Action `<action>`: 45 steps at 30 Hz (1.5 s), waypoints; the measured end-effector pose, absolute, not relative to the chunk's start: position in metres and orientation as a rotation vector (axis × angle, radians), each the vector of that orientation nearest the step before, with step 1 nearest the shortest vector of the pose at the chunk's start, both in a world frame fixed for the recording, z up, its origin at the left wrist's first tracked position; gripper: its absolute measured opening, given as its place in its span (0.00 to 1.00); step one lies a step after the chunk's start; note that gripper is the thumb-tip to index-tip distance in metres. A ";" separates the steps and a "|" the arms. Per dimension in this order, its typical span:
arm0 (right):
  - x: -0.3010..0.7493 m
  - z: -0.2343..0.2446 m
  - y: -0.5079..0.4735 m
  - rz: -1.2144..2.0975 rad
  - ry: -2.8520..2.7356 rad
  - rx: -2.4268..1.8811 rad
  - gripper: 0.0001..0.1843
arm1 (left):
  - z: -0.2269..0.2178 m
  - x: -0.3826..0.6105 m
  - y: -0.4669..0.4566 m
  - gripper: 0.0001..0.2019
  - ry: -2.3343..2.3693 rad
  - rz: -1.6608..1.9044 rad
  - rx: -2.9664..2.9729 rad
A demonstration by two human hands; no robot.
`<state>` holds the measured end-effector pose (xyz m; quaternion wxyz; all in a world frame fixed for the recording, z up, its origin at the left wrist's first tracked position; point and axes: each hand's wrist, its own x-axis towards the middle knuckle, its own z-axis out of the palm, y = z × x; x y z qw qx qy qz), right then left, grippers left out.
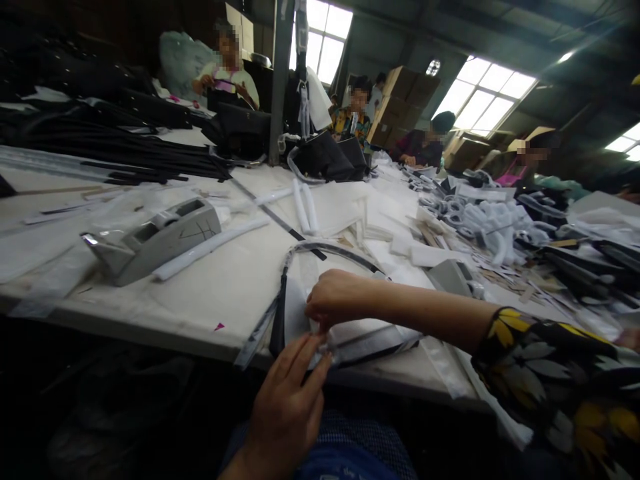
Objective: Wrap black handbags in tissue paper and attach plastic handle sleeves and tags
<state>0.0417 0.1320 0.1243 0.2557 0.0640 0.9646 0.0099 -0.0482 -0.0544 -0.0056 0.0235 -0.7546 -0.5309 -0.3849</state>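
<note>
A dark bag (280, 320) with white wrapping sheet (357, 333) over it lies at the table's front edge. Its handle (336, 248), sleeved in clear plastic, arches away behind it. My left hand (290, 393) reaches up from below, thumb and fingers pinched on a small translucent piece of wrap (326, 348) at the bag's near side. Just above, my right hand (340, 300) is closed with its fingertips pointing down, almost meeting the left ones. What the right fingers grip is hidden.
A grey tape dispenser (165, 240) stands left, beside a white foam tube (213, 248). Another dispenser (453, 277) sits behind my right forearm. White foam pieces (495, 223) pile up at right, black straps (125, 150) at far left. A post (278, 87) rises mid-table; several people work beyond.
</note>
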 end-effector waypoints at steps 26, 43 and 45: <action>0.069 0.065 0.209 -1.170 2.539 0.809 0.31 | -0.017 -0.056 -0.046 0.28 -1.460 -1.012 -2.285; 0.058 0.044 0.189 -1.228 2.464 1.159 0.36 | -0.017 -0.054 -0.050 0.29 -1.552 -0.994 -2.276; 0.055 0.041 0.187 -1.138 2.521 1.237 0.23 | -0.016 -0.054 -0.050 0.28 -1.533 -1.016 -2.260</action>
